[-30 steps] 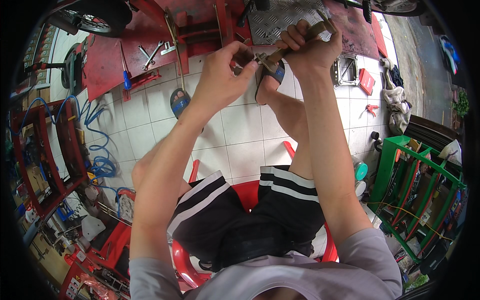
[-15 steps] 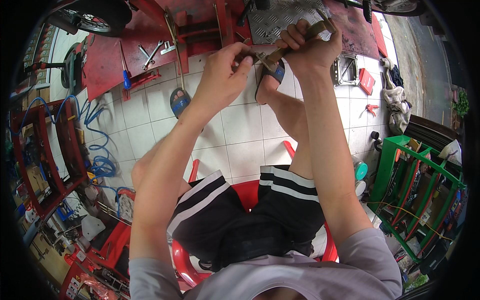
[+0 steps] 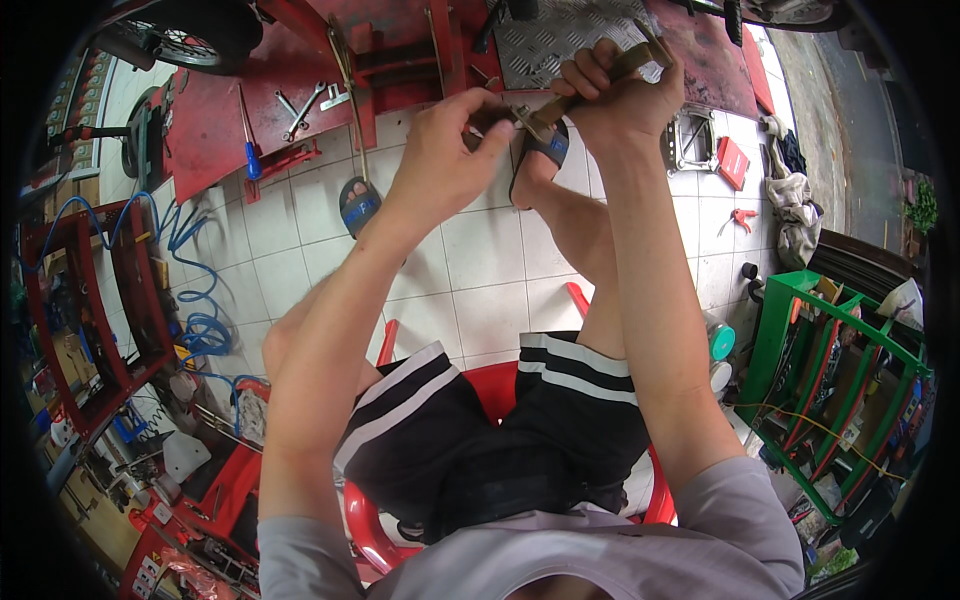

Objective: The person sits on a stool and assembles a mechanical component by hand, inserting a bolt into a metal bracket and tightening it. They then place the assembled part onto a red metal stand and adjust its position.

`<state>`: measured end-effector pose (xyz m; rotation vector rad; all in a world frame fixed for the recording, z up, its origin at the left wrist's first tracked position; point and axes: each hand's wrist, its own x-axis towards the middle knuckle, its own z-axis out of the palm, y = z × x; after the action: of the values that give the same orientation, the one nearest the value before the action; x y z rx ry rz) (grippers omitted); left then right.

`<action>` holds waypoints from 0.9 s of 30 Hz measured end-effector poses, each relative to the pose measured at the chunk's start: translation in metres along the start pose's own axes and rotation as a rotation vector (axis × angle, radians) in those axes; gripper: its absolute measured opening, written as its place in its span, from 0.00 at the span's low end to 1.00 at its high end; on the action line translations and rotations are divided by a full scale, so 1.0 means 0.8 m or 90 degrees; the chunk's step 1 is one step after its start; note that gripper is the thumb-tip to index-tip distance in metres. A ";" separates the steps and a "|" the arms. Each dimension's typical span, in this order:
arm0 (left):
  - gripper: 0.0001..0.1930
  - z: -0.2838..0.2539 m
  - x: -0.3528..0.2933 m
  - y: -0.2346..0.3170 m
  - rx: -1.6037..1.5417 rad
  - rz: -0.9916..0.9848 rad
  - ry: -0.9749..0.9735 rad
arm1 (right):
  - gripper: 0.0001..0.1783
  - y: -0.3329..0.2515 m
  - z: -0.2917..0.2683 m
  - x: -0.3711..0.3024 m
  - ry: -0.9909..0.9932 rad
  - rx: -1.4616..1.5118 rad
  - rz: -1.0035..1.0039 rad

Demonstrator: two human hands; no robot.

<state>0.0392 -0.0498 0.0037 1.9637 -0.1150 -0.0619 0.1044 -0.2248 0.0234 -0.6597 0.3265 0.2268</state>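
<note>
My right hand (image 3: 628, 108) is wrapped round a long brownish metal part (image 3: 630, 62), a bar-like piece whose exact kind I cannot make out. It is held up above my right foot and the platform's near edge. At its left end is a small silvery fitting (image 3: 530, 122) with a short prong. My left hand (image 3: 450, 150) is at that end, thumb and fingers curled close to the fitting. What lies between the left fingertips is too small and partly hidden to tell.
A red platform (image 3: 215, 130) ahead bears wrenches (image 3: 305, 108), a blue-handled screwdriver (image 3: 251, 150) and a treaded metal plate (image 3: 560, 50). A blue coiled hose (image 3: 205, 330) lies left, beside a dark red frame (image 3: 75, 400). At right are a green rack (image 3: 770, 340) and a red box (image 3: 733, 162).
My left thumb and fingers have shifted slightly at the fitting, the thumb moving a little outward. My right hand and the brownish metal part stay nearly where they were.
</note>
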 end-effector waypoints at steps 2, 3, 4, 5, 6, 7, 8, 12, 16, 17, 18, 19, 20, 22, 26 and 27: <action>0.10 0.001 -0.001 0.003 0.026 0.058 0.042 | 0.31 0.000 0.000 0.000 -0.001 0.006 0.001; 0.10 0.001 -0.001 0.003 0.017 0.049 0.029 | 0.31 0.000 0.000 0.000 -0.002 0.005 -0.001; 0.10 0.000 0.000 0.001 0.007 0.040 0.015 | 0.32 0.000 -0.001 0.000 -0.004 0.003 -0.003; 0.10 -0.001 0.000 -0.001 -0.002 0.031 0.003 | 0.32 0.001 -0.001 0.000 -0.006 0.002 -0.004; 0.10 -0.003 0.001 -0.003 -0.012 0.002 -0.013 | 0.32 0.001 0.000 0.000 -0.004 0.000 -0.003; 0.10 -0.004 0.002 -0.005 -0.021 -0.026 -0.029 | 0.32 0.002 0.001 0.000 -0.001 -0.001 -0.003; 0.10 -0.004 0.003 -0.005 -0.032 -0.054 -0.046 | 0.32 0.001 0.001 0.000 0.002 -0.003 -0.003; 0.10 -0.001 0.000 0.003 -0.032 -0.035 -0.021 | 0.31 0.001 -0.007 0.005 -0.015 0.022 0.004; 0.10 0.000 -0.001 0.005 0.014 0.032 0.002 | 0.31 0.001 -0.008 0.005 -0.007 0.026 0.003; 0.10 -0.001 -0.001 0.002 0.021 0.034 -0.004 | 0.31 0.001 -0.007 0.005 -0.010 0.027 0.004; 0.10 -0.001 0.000 -0.002 -0.005 0.009 -0.018 | 0.31 0.002 -0.007 0.005 -0.011 0.027 0.004; 0.10 -0.002 0.001 -0.006 -0.032 -0.016 -0.032 | 0.31 0.003 -0.006 0.005 -0.013 0.026 0.003; 0.10 -0.002 0.001 -0.007 -0.059 -0.041 -0.047 | 0.31 0.003 -0.006 0.004 -0.013 0.026 0.002; 0.10 0.000 0.002 -0.007 -0.060 -0.035 -0.043 | 0.31 0.001 -0.006 0.004 -0.013 0.025 0.005; 0.10 0.003 -0.001 0.002 -0.017 0.044 0.017 | 0.31 0.000 -0.004 0.004 -0.008 0.033 0.011; 0.10 0.002 -0.001 0.001 -0.025 0.019 0.001 | 0.31 0.000 -0.002 0.002 -0.004 0.030 0.009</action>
<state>0.0382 -0.0517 0.0037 1.9223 -0.1408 -0.0440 0.1053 -0.2257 0.0212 -0.6105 0.3296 0.2343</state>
